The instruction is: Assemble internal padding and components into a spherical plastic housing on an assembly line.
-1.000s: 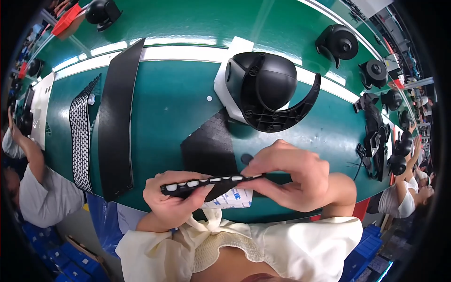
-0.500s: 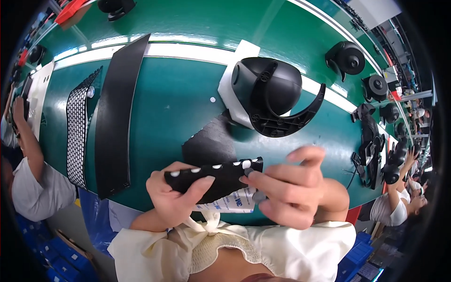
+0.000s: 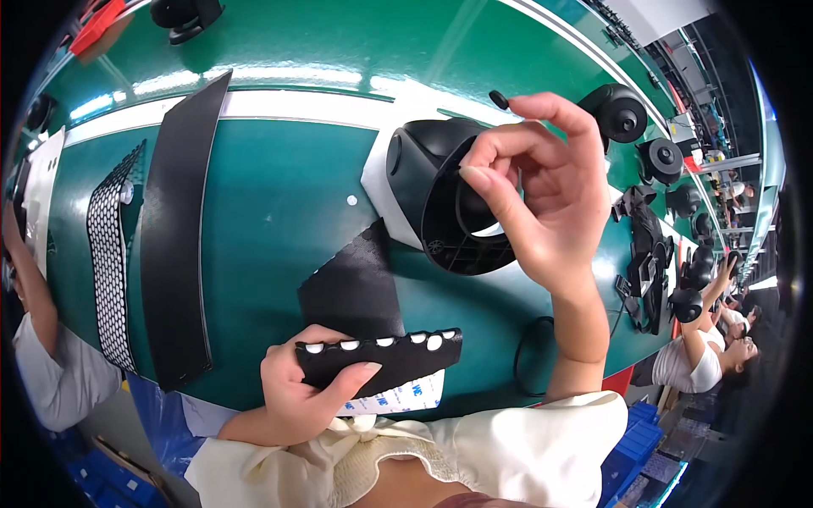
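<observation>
My left hand [image 3: 296, 377] grips a folded black sheet of round pads [image 3: 415, 360], thumb in front and fingers behind. White round spots line its upper edge, and printed white backing paper [image 3: 419, 394] hangs below. Higher up, my right hand [image 3: 550, 199] has a small black round pad [image 3: 500, 100] on its raised index fingertip. The thumb and another finger pinch together at the black plastic housing [image 3: 415, 173]; whatever lies between them is hidden. This rounded housing with a curved bracket rests on a white block [image 3: 374, 169].
A cut black sheet [image 3: 351, 292] lies under the housing's near side. To the left are a long black sheet [image 3: 178, 220] and a perforated strip [image 3: 108, 262]. Black straps [image 3: 648, 262] and a looped cable [image 3: 518, 356] lie right. Co-workers [image 3: 59, 364] sit at both sides.
My right hand has risen from the pad sheet to the housing, carrying a small round pad. The left hand still holds the sheet, slightly lower. The whole view has shifted.
</observation>
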The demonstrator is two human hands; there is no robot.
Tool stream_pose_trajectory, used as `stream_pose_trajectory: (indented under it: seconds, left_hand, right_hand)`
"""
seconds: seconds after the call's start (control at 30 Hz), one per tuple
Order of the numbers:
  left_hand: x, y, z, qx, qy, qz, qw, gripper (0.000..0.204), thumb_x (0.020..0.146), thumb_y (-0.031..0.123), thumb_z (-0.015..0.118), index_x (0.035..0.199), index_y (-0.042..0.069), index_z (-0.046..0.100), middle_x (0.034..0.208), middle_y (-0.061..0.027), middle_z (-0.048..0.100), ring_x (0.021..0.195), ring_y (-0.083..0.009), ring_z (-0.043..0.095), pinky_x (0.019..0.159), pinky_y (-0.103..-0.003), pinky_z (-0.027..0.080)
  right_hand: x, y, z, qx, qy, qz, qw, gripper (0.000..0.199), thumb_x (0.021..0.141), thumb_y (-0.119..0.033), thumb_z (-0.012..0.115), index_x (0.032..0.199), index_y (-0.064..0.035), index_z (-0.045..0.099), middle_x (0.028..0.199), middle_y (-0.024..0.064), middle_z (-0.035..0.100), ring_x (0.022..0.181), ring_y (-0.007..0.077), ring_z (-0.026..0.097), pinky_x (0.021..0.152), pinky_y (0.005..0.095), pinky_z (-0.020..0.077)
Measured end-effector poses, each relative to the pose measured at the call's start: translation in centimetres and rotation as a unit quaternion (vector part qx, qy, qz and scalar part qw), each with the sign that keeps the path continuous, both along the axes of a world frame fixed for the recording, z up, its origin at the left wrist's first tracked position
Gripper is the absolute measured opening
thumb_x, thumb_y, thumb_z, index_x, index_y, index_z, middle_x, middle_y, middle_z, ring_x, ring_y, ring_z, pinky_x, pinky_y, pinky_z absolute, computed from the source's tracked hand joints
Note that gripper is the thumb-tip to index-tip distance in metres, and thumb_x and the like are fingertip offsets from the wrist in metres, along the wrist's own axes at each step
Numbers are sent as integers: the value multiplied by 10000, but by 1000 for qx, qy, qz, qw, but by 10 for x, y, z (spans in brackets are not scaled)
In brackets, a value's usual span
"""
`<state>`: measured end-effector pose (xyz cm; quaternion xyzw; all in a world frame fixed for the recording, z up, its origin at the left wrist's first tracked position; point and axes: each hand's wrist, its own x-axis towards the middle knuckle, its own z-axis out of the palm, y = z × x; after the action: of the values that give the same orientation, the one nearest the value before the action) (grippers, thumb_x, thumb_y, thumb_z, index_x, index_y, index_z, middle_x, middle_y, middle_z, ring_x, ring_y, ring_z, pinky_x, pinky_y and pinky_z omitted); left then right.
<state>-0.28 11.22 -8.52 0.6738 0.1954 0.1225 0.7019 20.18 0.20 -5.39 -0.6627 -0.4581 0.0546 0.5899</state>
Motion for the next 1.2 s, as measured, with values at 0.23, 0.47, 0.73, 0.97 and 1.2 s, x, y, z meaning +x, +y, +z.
stream_pose_trajectory:
  seconds: [0.23, 0.47, 0.73, 0.97, 1.2]
  left_hand:
    - [15, 7, -14, -80, -83, -99, 988, 175, 676, -15, 652, 803, -7, 531, 1048, -192, 529, 990, -226, 518, 787, -300, 422]
    - [58, 5, -29, -224, -155, -189, 943, 255, 709, -17, 638, 925, 34, 511, 1313, -198, 220, 1223, -361, 277, 979, -456, 278]
    - [60, 3, -24, -189, -160, -205, 947, 240, 718, -38, 621, 919, 32, 510, 1265, -183, 247, 1230, -345, 264, 976, -453, 304]
    - [57, 1, -37, -271, -201, -193, 921, 321, 701, -77, 610, 979, 32, 493, 1314, -193, 203, 1229, -377, 255, 981, -502, 259]
    - [58, -7, -35, -311, -189, -203, 909, 293, 696, -92, 586, 963, 7, 517, 1332, -195, 168, 1218, -389, 271, 969, -513, 277]
  right_hand:
    - [8, 2, -4, -13, -124, 17, 992, 478, 704, 114, 594, 1104, 44, 343, 743, 104, 569, 647, 89, 517, 551, 163, 386]
    - [3, 4, -8, -8, -220, -33, 975, 441, 692, 117, 604, 1065, 56, 378, 752, 111, 584, 645, 96, 528, 540, 164, 388]
    - [1, -2, -14, -55, -615, -102, 780, 273, 581, -34, 649, 852, -35, 617, 850, 58, 632, 711, 120, 568, 592, 242, 330]
    - [19, -29, -4, 7, -241, 26, 970, 512, 757, -22, 552, 1175, 70, 272, 904, 247, 580, 789, 264, 588, 733, 318, 454]
    - [15, -72, 2, 15, 68, -76, 995, 75, 794, 65, 488, 869, 67, 495, 1090, 206, 506, 1020, 237, 503, 888, 327, 381]
